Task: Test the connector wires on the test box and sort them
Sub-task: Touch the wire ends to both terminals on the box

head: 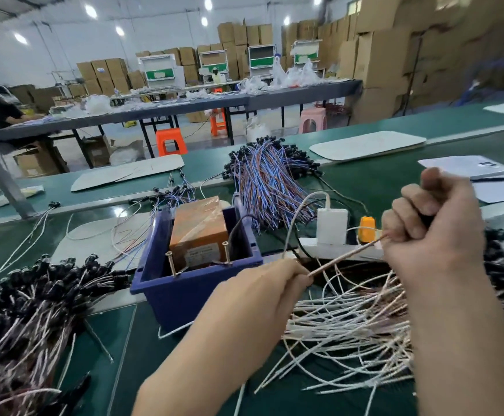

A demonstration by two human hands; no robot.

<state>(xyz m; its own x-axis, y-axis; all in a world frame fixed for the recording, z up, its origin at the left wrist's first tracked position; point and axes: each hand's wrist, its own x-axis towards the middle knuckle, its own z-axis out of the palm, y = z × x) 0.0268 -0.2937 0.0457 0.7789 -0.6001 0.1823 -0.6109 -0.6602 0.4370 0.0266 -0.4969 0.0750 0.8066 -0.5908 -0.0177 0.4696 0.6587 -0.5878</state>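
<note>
Between your two hands a single pinkish-white connector wire (346, 256) runs taut, sloping up from left to right. Your left hand (268, 283) pinches its lower end with curled fingertips, and your right hand (434, 235) is closed in a fist round its upper end; something dark shows between those fingers, too hidden to name. Under the wire and your right forearm lies a loose heap of white wires (349, 331), fanned out across the green table (124, 355). Just left of your left hand sits the test box (196, 283), a blue bin holding an orange-brown block (199, 229) wrapped in clear film, with two brass screws (171, 262) standing up at its near edge. Behind the taut wire, a white power strip (310, 244) carries a white adapter (331, 225) and an orange plug (367, 228). To your far left lies a second heap of wires with black connectors (28, 295), near the box but not touching it. Beyond the box rests a bundle of blue and purple wires (268, 181), its black ends spread at the far side. Some sheets of paper (467, 166) lie at the far right, beyond your right hand, and a pale flat tray (367, 144) lies on the next green strip behind.
</note>
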